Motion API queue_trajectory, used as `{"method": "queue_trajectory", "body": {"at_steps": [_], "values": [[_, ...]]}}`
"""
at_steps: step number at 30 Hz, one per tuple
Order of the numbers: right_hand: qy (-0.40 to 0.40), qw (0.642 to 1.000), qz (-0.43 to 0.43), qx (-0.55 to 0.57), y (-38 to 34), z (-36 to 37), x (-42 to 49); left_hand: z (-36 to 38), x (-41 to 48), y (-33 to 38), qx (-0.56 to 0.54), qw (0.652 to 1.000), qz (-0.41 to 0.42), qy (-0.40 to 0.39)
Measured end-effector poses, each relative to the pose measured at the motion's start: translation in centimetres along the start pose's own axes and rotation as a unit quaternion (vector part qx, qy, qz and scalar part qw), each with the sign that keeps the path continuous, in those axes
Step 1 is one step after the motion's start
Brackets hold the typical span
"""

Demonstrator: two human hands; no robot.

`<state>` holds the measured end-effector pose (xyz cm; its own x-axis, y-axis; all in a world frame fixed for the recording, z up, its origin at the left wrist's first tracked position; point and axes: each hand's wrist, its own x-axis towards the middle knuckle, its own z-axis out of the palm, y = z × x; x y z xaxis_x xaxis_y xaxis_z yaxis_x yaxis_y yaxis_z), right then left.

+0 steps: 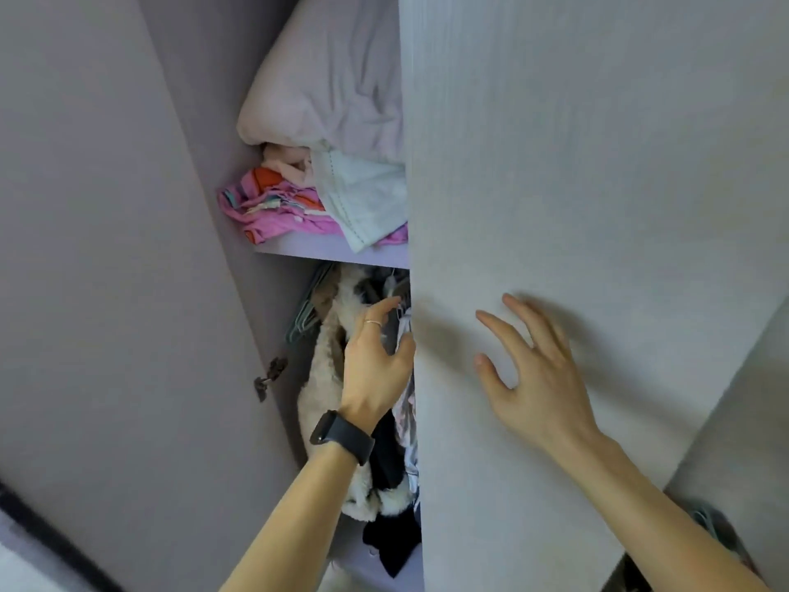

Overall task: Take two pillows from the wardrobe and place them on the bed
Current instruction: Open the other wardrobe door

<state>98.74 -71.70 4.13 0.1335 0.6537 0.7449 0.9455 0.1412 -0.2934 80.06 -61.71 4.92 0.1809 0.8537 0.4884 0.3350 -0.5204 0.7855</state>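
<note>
A pale pink pillow lies on the upper wardrobe shelf, on top of folded clothes; its right part is hidden behind the right wardrobe door. My left hand, with a ring and a black wristwatch, is at the left edge of that door, fingers curled around the edge in front of the hanging clothes. My right hand is spread flat against the door's outer face, holding nothing. Only one pillow shows.
The left wardrobe door stands open, with a hinge on its inner side. Pink, orange and white folded clothes fill the shelf. Below hang a fluffy cream garment, dark clothes and hangers.
</note>
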Motion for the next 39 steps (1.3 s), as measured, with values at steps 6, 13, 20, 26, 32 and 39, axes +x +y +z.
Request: {"method": "queue_trajectory", "body": {"at_steps": [6,13,20,26,32,39], "values": [[0.122,0.984,0.038,-0.124,2.3,2.3,1.5,2.4,5.3,-1.7,-0.172,0.978,-0.052,-0.109],[0.116,0.962,0.119,-0.219,1.8,6.4,0.7,2.6,7.5,-4.1,-0.123,0.969,-0.027,-0.213],[0.064,0.970,0.152,-0.177,-1.5,4.4,-1.3,0.0,5.8,-4.0,-0.221,0.941,-0.022,-0.257],[-0.001,0.964,0.264,-0.031,-7.5,4.4,-9.0,-3.3,1.5,-3.2,-0.340,0.883,-0.042,-0.320],[0.019,0.947,0.322,-0.008,-13.2,6.1,-14.8,-5.3,-3.5,-1.3,-0.388,0.845,-0.026,-0.368],[0.106,0.928,0.350,-0.066,-16.3,2.0,-20.7,-4.7,-9.0,1.9,-0.388,0.800,0.108,-0.445]]}}
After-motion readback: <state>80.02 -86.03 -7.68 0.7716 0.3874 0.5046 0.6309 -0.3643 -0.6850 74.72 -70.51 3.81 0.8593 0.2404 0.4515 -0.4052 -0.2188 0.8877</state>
